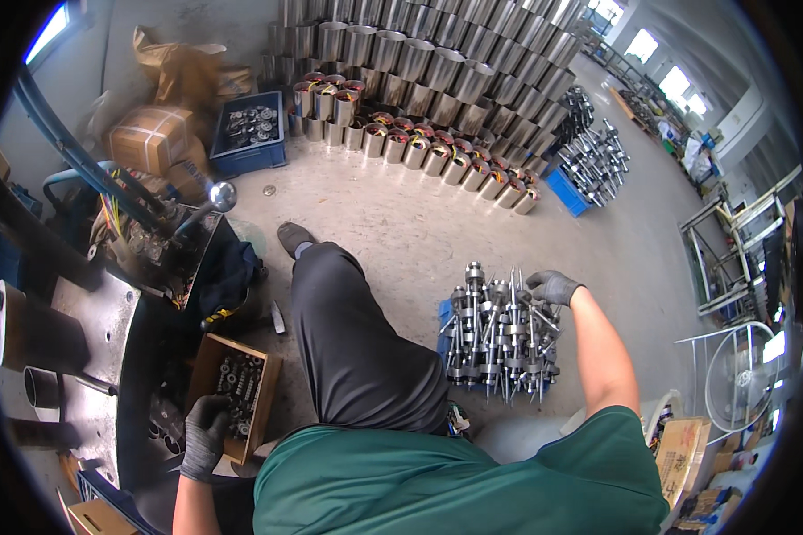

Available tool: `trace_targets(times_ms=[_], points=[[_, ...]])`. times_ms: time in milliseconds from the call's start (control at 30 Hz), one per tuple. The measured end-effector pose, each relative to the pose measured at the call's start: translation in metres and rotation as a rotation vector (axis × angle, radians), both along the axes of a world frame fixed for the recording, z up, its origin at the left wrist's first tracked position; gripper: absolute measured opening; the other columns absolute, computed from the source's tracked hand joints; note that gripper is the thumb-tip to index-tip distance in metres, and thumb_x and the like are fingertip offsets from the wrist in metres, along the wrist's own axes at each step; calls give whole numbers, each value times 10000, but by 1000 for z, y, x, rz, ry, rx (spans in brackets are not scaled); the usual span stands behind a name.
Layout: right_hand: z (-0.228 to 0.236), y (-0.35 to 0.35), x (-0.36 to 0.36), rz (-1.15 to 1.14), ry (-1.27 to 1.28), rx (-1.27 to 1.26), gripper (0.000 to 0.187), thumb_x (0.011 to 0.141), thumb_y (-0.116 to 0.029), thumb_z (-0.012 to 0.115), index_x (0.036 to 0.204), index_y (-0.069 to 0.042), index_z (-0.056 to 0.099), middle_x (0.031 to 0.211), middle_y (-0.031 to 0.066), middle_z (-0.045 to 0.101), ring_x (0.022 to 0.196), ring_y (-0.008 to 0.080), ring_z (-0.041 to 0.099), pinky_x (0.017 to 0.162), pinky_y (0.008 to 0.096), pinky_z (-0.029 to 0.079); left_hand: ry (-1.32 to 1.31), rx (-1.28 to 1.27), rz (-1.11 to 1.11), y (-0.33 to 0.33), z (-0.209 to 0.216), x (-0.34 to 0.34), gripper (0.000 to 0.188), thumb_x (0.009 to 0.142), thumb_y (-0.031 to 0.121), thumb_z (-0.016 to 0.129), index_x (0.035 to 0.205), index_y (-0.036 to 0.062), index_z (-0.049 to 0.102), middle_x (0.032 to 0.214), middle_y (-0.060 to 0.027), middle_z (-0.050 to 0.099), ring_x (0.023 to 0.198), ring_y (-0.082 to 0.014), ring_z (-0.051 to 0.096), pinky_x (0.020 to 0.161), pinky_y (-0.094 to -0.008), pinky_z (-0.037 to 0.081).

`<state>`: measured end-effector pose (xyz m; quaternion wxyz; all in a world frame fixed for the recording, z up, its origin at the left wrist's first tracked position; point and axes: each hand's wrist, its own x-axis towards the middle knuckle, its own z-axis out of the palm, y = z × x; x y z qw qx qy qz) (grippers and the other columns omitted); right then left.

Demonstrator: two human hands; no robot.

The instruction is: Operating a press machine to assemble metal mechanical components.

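My left hand [206,437], in a dark grey work glove, is at the near left rim of a wooden box [270,392] of small metal parts. Its fingers are loosely bent, and I see nothing held in them. Out to the right, my right hand [554,287], gloved the same way, is at the far right edge of a heap of metal shafts [500,343] with round collars. Its fingers are curled at the upper end of one shaft, and the fingertips are partly hidden. The heap lies on a blue crate [443,321], mostly covered by it.
A machine with a metal plate [98,357] and a ball-ended lever [223,196] stands at left. Beyond are a blue bin [272,159] of parts, a carton [150,140], wired metal cylinders [437,160] and stacked steel tubes [415,61]. More shafts [593,165] lie at far right.
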<state>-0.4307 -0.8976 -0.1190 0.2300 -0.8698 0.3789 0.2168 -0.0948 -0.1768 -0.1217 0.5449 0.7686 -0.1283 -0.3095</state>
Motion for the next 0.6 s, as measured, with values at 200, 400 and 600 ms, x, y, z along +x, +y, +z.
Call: trace_targets(times_ms=[200, 400, 600], points=[[10, -16, 26, -117, -178, -186, 290, 873, -249, 689, 1035, -19, 760, 938, 201, 757, 862, 301, 710, 810, 441, 559, -212, 108, 18, 17, 5, -4, 224, 928, -20, 636, 1141, 9, 699, 996, -91, 713, 914, -154, 679, 825, -318, 564], [-17, -61, 49, 248, 0, -561, 370, 903, -394, 666, 995, -51, 769, 984, 258, 750, 961, 428, 719, 874, 533, 562, -349, 188, -115, 2, 10, 1, 332, 990, 248, 723, 1248, 44, 680, 1218, -207, 691, 1129, -361, 691, 989, -441, 547], [-17, -24, 244, 528, -212, -508, 391, 895, -399, 702, 1053, -46, 761, 1042, 245, 747, 999, 402, 710, 897, 506, 555, -578, 177, -147, 6, -8, 6, 302, 967, 212, 699, 1224, 60, 661, 1152, -190, 660, 1101, -415, 650, 962, -508, 528]])
